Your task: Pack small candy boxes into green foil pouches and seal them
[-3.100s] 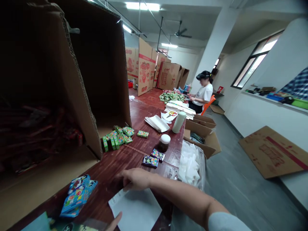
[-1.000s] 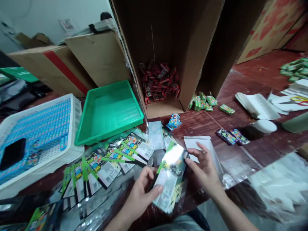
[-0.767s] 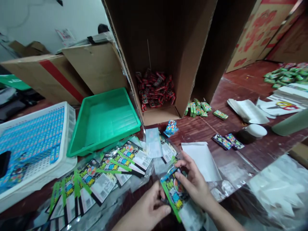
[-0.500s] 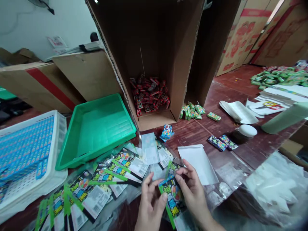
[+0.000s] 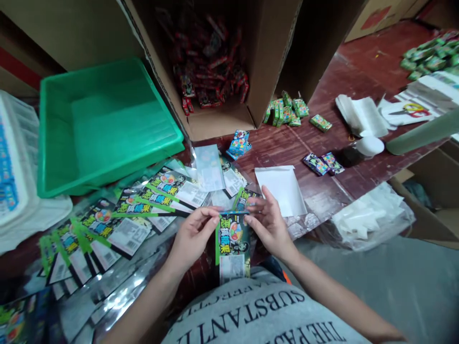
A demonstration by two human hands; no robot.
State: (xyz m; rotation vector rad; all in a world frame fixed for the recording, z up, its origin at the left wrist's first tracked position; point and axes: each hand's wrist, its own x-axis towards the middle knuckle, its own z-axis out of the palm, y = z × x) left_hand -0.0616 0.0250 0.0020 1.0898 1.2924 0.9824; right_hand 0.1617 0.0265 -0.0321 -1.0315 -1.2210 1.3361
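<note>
Close to my body, a printed candy bag point(image 5: 232, 241), black and green with a white label, hangs upright between my hands. Thumb and forefinger of my left hand point(image 5: 195, 234) pinch its top left corner. My right hand point(image 5: 269, 227) grips the top right side with the thumb, its other fingers partly curled. Whether anything is inside the bag cannot be made out. Similar bags point(image 5: 132, 231) lie fanned out to the left, a pale slip point(image 5: 209, 168) resting on some. Just beyond them sit small blue candy packets point(image 5: 239, 144). A white paper tray point(image 5: 279, 190) lies beside my right hand.
A green tray point(image 5: 107, 165) and a white basket point(image 5: 21, 167) stand left. Red packets point(image 5: 215, 76) fill part of a tall carton point(image 5: 220, 122). Green packets point(image 5: 287, 112), purple packets point(image 5: 322, 164), a white-capped jar point(image 5: 369, 147) and scissors point(image 5: 412, 111) are on the right.
My view has tipped further down, so my shirt and forearms now show. The bag has turned more upright, and my left hand has moved from its side up to its top edge.
</note>
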